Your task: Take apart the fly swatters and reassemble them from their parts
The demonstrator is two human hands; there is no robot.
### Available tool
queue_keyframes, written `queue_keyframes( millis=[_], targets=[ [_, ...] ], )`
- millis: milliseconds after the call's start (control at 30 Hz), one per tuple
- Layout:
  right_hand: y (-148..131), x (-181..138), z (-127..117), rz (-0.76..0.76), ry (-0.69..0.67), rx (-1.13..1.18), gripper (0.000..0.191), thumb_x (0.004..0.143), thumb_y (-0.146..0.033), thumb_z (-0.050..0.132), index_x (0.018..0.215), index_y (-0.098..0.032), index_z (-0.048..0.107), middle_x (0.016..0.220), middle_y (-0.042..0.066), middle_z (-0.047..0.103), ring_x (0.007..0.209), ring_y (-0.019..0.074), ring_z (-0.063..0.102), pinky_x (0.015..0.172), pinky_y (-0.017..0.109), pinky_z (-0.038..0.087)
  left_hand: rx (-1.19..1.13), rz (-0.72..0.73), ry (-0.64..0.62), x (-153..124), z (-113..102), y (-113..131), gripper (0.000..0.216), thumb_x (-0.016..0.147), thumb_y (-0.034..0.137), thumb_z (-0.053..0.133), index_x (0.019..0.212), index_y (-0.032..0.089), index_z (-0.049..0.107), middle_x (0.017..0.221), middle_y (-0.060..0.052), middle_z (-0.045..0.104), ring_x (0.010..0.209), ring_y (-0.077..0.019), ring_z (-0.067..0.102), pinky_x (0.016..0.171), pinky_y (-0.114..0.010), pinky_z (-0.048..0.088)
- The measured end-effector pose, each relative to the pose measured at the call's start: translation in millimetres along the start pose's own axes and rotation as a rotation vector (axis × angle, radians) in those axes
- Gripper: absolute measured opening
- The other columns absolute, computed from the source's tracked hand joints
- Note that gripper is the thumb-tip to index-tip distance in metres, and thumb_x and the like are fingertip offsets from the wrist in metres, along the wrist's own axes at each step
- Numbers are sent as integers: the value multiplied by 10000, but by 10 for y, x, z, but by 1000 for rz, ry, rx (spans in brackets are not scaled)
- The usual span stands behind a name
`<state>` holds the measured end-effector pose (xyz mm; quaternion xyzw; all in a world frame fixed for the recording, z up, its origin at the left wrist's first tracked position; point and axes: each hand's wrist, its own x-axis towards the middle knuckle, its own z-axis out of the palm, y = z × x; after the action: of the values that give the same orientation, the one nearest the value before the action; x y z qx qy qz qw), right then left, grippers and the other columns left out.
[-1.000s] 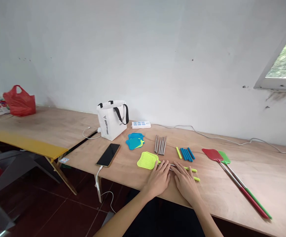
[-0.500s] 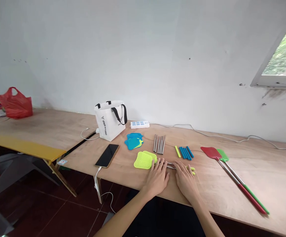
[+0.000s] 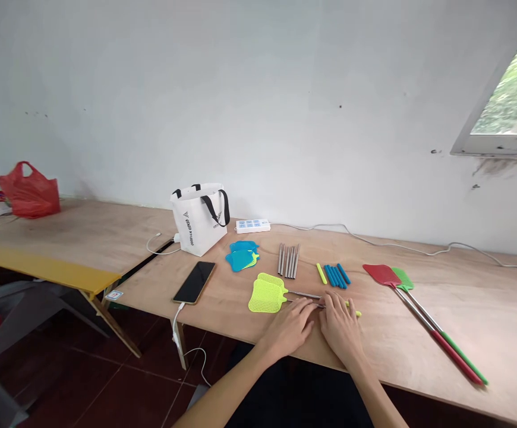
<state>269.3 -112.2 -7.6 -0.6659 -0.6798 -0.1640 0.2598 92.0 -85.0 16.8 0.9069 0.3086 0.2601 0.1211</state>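
Two yellow-green fly swatters lie near the table's front edge, side by side and pointing left. The nearer swatter (image 3: 267,297) has its thin metal shaft under both of my hands. My left hand (image 3: 290,326) has its fingers closed over the middle of that shaft. My right hand (image 3: 342,324) is closed around it further right, by the yellow grip end, and partly covers the far swatter (image 3: 300,293) too. Beyond them lie several metal tubes (image 3: 289,261), several blue grips (image 3: 336,276) and a loose yellow grip (image 3: 321,273). Blue swatter heads (image 3: 242,260) are piled at the left.
A phone (image 3: 195,282) on a charging cable lies left. Behind it stands a white bag (image 3: 198,223) beside a power strip (image 3: 252,226). At the right lie a red swatter (image 3: 437,333) and a green swatter (image 3: 445,336). A red plastic bag (image 3: 31,193) is on the far-left table.
The nearer yellow-green swatter has shifted right and toward me, with its head now more apart from the far one. My left hand has moved right, away from the heads.
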Motion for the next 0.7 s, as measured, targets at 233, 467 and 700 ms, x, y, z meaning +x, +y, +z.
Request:
queue_keyframes(
  millis=[233,467,700],
  targets=[
    [33,4,43,-1,-22,-12,224,943,-169,387,1052,-244,568,1089,80,711,1082,273,615,1097,554,290,27,44,-11,2,-15,-2,398,1032,270,472,1429,252,487,1501,-55,545,1432,-213,453,1240,-451,308],
    [107,-19,148,-61,-48,86,406,922,-121,367,1241,-207,601,1270,101,676,1234,274,577,1148,535,327,87,-20,-2,-4,8,-4,370,1036,303,482,1400,239,496,1484,-61,544,1419,-232,450,1249,-490,268],
    [97,21,129,-107,-61,259,516,903,-87,323,1347,-202,559,1411,105,577,1373,248,482,1155,485,385,144,-78,110,14,-21,23,326,1008,262,511,1326,198,548,1462,-112,541,1378,-291,475,1167,-503,365]
  ],
)
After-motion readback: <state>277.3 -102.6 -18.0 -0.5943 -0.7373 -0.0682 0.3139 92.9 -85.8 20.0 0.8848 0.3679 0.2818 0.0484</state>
